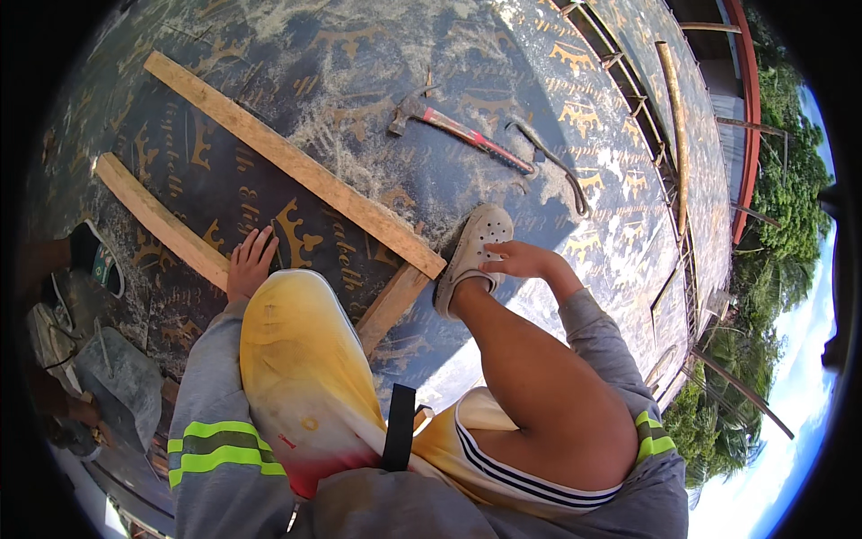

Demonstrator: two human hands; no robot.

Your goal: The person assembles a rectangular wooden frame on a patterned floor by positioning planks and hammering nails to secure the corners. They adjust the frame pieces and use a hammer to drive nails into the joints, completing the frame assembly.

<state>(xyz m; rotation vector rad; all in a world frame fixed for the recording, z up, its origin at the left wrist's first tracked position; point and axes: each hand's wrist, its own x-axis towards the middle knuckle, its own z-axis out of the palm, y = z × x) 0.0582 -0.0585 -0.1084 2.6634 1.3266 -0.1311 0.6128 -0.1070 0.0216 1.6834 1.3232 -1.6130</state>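
My left hand (250,262) lies with its fingers stretched out at the near end of a short wooden board (162,220). My right hand (523,261) reaches over the light grey clog (485,235) on my foot; its fingers are extended, and no held thing shows in them. A longer wooden board (292,162) runs diagonally between the hands, its near end beside the clog. Close to that end, another piece of wood (392,307) slants back toward my knee. Beyond the clog lie a claw hammer (462,136) with a red and black handle and a bent dark metal bar (554,166).
Dark printed panels (332,85) strewn with sawdust form the surface. Another person's shod foot (96,259) is at the left, with a hand (88,415) lower down. A long pole (673,135) lies along the framed gap at the right; trees (777,180) stand past the edge.
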